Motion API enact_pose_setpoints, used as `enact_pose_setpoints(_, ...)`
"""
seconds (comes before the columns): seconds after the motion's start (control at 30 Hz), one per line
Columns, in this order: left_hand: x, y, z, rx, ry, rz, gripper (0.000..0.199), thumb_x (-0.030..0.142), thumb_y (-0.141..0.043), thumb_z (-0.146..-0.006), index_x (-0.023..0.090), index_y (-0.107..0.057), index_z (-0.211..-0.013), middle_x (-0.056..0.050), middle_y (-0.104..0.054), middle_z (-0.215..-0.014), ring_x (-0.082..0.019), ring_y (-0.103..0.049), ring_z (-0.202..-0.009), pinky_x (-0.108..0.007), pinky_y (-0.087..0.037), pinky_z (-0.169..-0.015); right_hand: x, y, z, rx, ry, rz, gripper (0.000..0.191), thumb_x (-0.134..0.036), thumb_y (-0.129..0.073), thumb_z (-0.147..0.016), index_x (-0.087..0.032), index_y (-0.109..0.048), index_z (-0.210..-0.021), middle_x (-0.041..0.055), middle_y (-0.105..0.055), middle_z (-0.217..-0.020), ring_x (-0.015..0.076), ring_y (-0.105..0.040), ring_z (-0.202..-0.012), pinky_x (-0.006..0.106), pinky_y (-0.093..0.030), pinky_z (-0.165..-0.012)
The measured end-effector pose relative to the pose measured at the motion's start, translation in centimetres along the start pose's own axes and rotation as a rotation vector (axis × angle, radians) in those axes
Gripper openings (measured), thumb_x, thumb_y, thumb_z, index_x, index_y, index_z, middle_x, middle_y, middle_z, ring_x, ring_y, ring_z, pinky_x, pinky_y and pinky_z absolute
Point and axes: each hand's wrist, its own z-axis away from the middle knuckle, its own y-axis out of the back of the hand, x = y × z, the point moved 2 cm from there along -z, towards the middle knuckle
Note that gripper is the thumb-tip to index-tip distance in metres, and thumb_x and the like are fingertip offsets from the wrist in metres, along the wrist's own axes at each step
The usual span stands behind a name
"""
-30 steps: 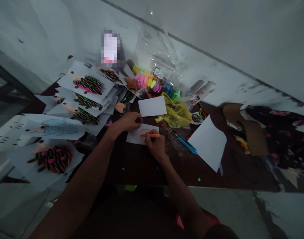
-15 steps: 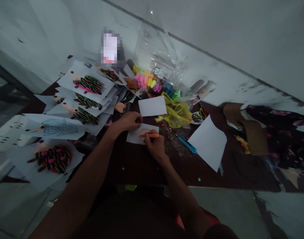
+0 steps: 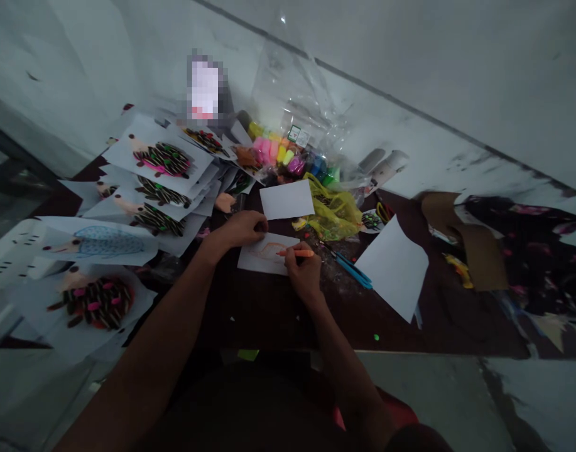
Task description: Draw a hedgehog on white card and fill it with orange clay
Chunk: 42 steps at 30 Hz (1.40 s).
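My right hand [image 3: 305, 276] is closed around an orange marker [image 3: 303, 253], its tip at the right part of an orange outline drawing on a small white sheet of paper [image 3: 250, 262]. Curled at that sheet's upper left edge are the fingers of my left hand [image 3: 247, 229], holding it against the dark table. Just above the sheet lies a blank white card [image 3: 286, 201]. To the right of my right hand is a blue-handled cutter-like tool [image 3: 356, 271], beside a larger white sheet [image 3: 396, 270].
Stacked sheets with hedgehog pictures [image 3: 163, 160] cover the left side, near a blue hedgehog drawing [image 3: 111, 240]. Colourful clay packs [image 3: 288, 154] in a clear bag lean by the wall. A yellow bag [image 3: 337, 213] lies in front. Brown cardboard [image 3: 483, 257] and dark cloth [image 3: 527, 251] sit right.
My right hand has moved right along the sheet with the marker, and the orange outline has grown longer. My left hand keeps its place on the sheet.
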Motion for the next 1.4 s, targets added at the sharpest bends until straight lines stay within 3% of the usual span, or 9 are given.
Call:
enact_pose_setpoints(0.6, 0.47, 0.09, 0.19, 0.003, 0.026, -0.009, 0.028, 0.019, -0.058, -0.075, 0.016, -0.075, -0.097, -0.008, -0.074, -0.095, -0.022, -0.067, -0.084, -0.030, -0.048, -0.072, 0.20, -0.65, -0.02, -0.072, 0.057, 0.018, 0.027, -0.037, -0.053, -0.094, -0.022, -0.070, -0.081, 0.0031, -0.071, -0.072, 0.0177, -0.069, -0.067, 0.027, -0.052, -0.066)
enact_pose_setpoints(1.0, 0.25, -0.04, 0.08, 0.007, 0.028, -0.011, 0.027, 0.020, -0.058, -0.075, 0.016, -0.075, -0.096, -0.007, -0.075, -0.096, -0.022, -0.067, -0.085, -0.029, -0.048, -0.073, 0.11, -0.54, -0.01, -0.067, 0.019, 0.002, 0.028, -0.038, -0.053, -0.092, -0.021, -0.069, -0.077, 0.0019, -0.071, -0.066, 0.0158, -0.065, -0.058, 0.025, -0.047, -0.058)
enact_pose_setpoints(1.2, 0.28, -0.03, 0.06, 0.002, 0.025, -0.008, 0.029, 0.020, -0.058, -0.074, 0.016, -0.075, -0.098, -0.009, -0.074, -0.095, -0.023, -0.067, -0.085, -0.032, -0.049, -0.074, 0.39, -0.04, -0.19, 0.024, 0.036, 0.013, 0.028, -0.035, -0.052, -0.091, -0.021, -0.065, -0.070, 0.0025, -0.071, -0.068, 0.0153, -0.065, -0.059, 0.025, -0.047, -0.059)
enact_pose_setpoints(1.4, 0.38, -0.01, 0.07, -0.003, 0.027, -0.022, 0.028, 0.020, -0.058, -0.075, 0.016, -0.075, -0.097, -0.007, -0.074, -0.095, -0.021, -0.066, -0.083, -0.030, -0.048, -0.073, 0.25, -0.23, -0.13, -0.023, 0.025, 0.025, 0.028, -0.037, -0.053, -0.092, -0.020, -0.067, -0.074, 0.0020, -0.070, -0.065, 0.0149, -0.063, -0.056, 0.024, -0.045, -0.057)
